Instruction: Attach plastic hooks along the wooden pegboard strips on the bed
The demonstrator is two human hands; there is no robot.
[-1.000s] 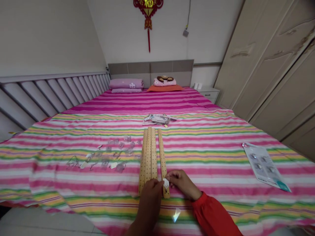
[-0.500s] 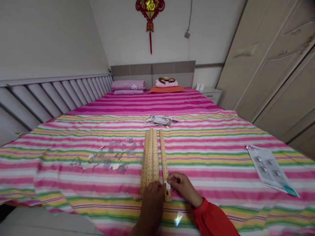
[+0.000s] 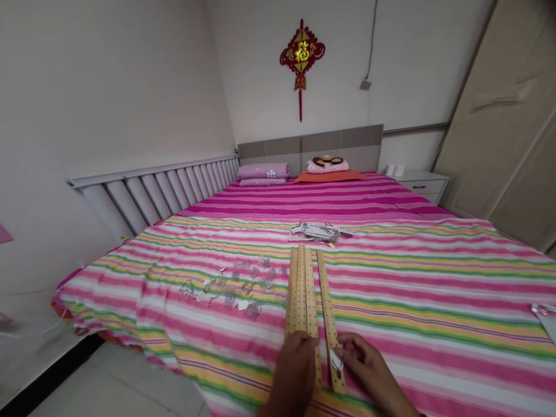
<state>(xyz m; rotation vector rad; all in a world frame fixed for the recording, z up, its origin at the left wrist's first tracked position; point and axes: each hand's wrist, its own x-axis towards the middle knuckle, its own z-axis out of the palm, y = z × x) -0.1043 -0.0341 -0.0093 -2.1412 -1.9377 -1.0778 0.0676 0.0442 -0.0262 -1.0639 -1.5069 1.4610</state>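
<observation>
A narrow wooden strip with rows of holes lies lengthwise on the bed, apart from several similar strips lying side by side to its left. On its near end rests a small white hook, its metal part pointing towards me. My right hand pinches the hook's upper right edge between thumb and fingers. My left hand is over the near end of the grouped strips, fingers curled together. What, if anything, lies between its fingertips is hidden.
Loose clear hook pieces and bits of backing are scattered on the striped sheet to the left. A plastic package lies beyond the strips. At the right edge, a blister card is partly cut off. Floor tiles show lower left.
The view has swung left, so everything sits further right. My left hand has drawn away from the white hook, leftwards; my right hand stays at it.
</observation>
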